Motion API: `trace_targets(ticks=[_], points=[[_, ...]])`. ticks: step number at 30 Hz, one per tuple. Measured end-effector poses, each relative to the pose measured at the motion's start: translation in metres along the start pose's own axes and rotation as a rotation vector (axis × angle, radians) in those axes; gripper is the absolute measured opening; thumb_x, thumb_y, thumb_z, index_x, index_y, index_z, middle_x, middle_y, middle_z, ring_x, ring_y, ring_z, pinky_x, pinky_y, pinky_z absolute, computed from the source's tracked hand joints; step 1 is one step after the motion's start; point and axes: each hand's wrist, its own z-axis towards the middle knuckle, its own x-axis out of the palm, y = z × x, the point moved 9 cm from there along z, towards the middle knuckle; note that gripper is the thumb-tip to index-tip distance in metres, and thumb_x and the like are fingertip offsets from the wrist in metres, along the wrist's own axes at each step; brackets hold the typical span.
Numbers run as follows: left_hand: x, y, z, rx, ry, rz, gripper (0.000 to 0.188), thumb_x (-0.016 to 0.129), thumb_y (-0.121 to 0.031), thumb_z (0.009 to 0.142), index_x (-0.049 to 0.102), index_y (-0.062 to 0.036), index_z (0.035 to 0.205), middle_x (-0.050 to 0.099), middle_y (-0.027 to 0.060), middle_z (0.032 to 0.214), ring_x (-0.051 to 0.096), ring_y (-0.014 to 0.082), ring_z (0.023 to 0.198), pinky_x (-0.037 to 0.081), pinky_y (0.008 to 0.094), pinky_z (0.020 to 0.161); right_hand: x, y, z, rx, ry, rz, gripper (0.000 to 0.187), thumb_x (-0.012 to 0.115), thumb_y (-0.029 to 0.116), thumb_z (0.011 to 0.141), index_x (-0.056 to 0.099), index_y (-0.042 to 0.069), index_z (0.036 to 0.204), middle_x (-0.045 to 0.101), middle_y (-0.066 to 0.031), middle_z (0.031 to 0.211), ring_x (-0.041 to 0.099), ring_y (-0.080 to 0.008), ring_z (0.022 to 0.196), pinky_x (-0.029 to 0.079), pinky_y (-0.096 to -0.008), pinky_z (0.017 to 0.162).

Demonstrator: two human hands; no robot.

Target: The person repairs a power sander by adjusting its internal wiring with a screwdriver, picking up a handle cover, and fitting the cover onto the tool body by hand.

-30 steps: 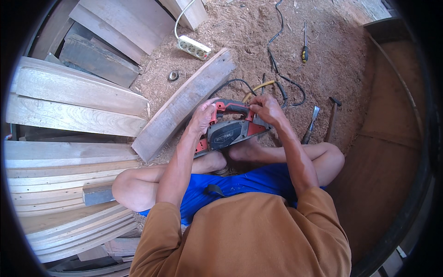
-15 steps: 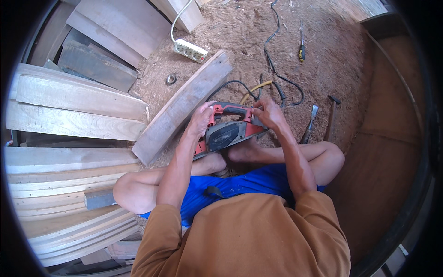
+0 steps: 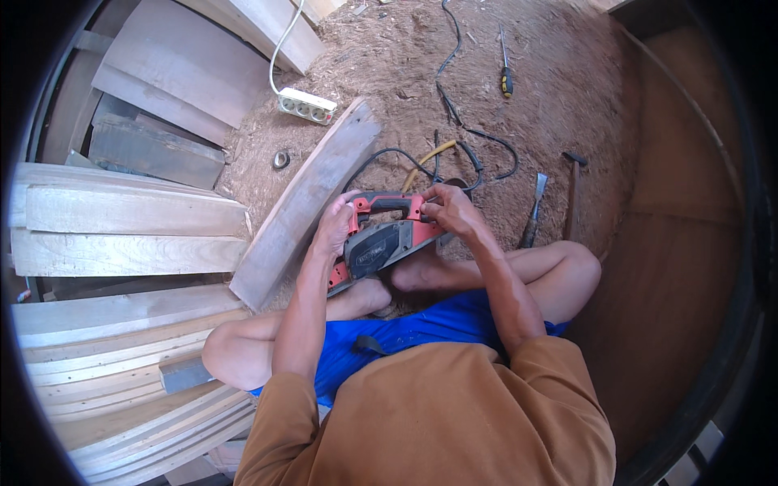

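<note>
A red and black electric planer [image 3: 378, 248] is held up over my crossed legs, tilted with its right end higher. My left hand [image 3: 333, 227] is closed round the left end of its top handle. At the other end, my right hand [image 3: 454, 211] grips the red front part with bent fingers; part of that grip is hidden behind the hand. Just beyond the planer, a weathered wooden board [image 3: 312, 194] lies slantwise on the ground. A black power cord [image 3: 391, 149] runs out behind the tool, beside a yellow length of cable or hose [image 3: 424, 162].
Stacked planks [image 3: 134, 212] fill the left side. A white power strip [image 3: 306, 106] and a roll of tape [image 3: 276, 161] lie past the board. On the shavings-covered ground are a screwdriver [image 3: 506, 81], a chisel [image 3: 532, 223] and a hammer [image 3: 574, 194]. A brown panel [image 3: 673, 267] stands at right.
My view has shifted, so the ground and tools sit further left and mostly lower. The planer has moved slightly left and tilts a little more; both hands keep their grip.
</note>
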Motion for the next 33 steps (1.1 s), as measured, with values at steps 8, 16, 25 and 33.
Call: trace_targets(ticks=[8,16,25,33], points=[[0.018,-0.009,-0.014,-0.006,-0.019,0.012,0.049,0.05,-0.017,0.102,0.051,-0.002,0.149,0.07,0.0093,0.12,0.068,0.0126,0.096,0.06,0.0285,0.075,-0.003,-0.023,-0.004,-0.11,-0.055,0.14,0.022,0.075,0.01,0.091,0.072,-0.001,0.11,0.076,-0.0082,0.091,0.071,-0.0146,0.082,0.059,-0.0341,0.074],[0.014,-0.021,-0.016,0.037,0.024,0.062,0.05,0.052,-0.014,0.101,0.049,0.0006,0.149,0.069,0.0115,0.121,0.068,0.0148,0.1,0.061,0.0314,0.082,0.004,-0.006,-0.019,-0.052,-0.029,0.186,0.016,0.071,0.004,0.094,0.065,-0.001,0.109,0.071,-0.0049,0.091,0.066,-0.0113,0.082,0.055,-0.0301,0.073],[0.016,-0.018,-0.013,-0.06,0.077,-0.096,0.045,0.053,-0.007,0.101,0.052,0.001,0.146,0.068,0.0106,0.123,0.067,0.0139,0.102,0.06,0.0333,0.087,0.001,-0.007,-0.017,-0.04,-0.079,0.149,0.019,0.074,0.006,0.092,0.07,0.0,0.109,0.076,-0.0101,0.091,0.071,-0.0164,0.085,0.058,-0.0348,0.076],[0.016,-0.024,-0.016,-0.068,0.135,0.081,0.049,0.055,-0.008,0.103,0.05,0.0021,0.15,0.067,0.0105,0.13,0.063,0.015,0.114,0.053,0.0315,0.101,0.002,0.011,-0.027,-0.066,-0.083,0.09,0.021,0.074,0.013,0.094,0.066,0.0,0.108,0.071,-0.0046,0.088,0.064,-0.0113,0.079,0.053,-0.0301,0.07]])
